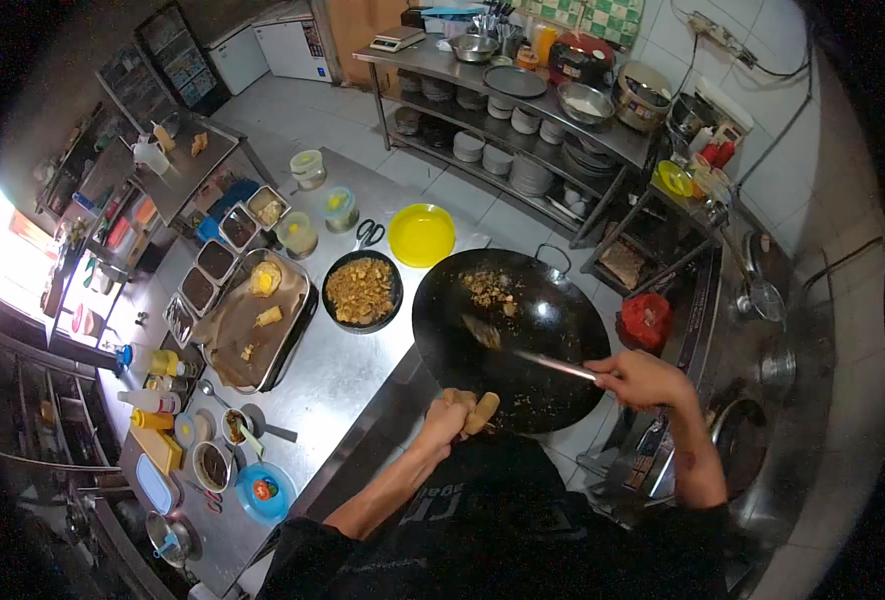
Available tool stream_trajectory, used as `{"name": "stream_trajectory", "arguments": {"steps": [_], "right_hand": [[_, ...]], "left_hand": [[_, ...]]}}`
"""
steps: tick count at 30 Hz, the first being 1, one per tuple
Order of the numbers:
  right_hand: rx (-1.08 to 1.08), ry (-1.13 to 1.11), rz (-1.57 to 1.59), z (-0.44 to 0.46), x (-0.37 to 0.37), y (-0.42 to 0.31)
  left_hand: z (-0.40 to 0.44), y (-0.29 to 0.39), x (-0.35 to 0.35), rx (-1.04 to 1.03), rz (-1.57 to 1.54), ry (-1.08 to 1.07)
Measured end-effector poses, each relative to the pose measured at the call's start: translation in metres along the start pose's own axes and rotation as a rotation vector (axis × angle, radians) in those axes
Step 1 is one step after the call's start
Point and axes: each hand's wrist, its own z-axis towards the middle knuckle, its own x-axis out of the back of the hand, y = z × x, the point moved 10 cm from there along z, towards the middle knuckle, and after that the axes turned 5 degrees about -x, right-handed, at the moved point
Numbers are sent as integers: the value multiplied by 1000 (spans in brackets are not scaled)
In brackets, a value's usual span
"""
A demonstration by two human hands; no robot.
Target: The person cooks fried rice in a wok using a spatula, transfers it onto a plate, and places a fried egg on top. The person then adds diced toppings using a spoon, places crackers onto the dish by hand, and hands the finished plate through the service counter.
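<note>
- Left hand (pixel 453 415): fingers closed round the wooden handle (pixel 482 412) of the wok; a firm wrist here should steady the rim against the tool's push.
- Right hand (pixel 651 380): fingers wrapped round the shaft of the metal utensil (pixel 553 365), its head inside the wok (blurred; exact shape cannot be told).
- Wok (pixel 538 350): held between the bench (pixel 348 385) and the stove side, clear of neither by a judgeable margin.
- Food bits (pixel 493 288): clustered toward the wok's far side, specks scattered nearer the handle. Judgement: low, flat strokes along the curve would gather them with least spill.
- Filled black pan (pixel 363 292): on the bench, beside the wok, yellow plate (pixel 422 236) near; controlled strokes would avoid knocking either.
</note>
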Motion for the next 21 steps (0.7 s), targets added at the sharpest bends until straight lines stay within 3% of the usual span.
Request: {"name": "stream_trajectory", "arguments": {"steps": [3,4,6,10,14,21], "right_hand": [[167,48,-384,-19,-8,-18],[160,45,-374,-8,-20,-17],[108,293,-430,25,-23,-8],[20,244,-343,-4,13,9],[-91,285,-511,-39,35,40],[-136,426,-349,26,55,97]], "left_hand": [[2,-3,1,27,68,-33],[1,-1,1,36,75,-40],[0,6,4,33,20,44],[8,-1,12,16,14,90],[7,6,10,15,66,40],[-10,18,22,-17,160,91]]}}
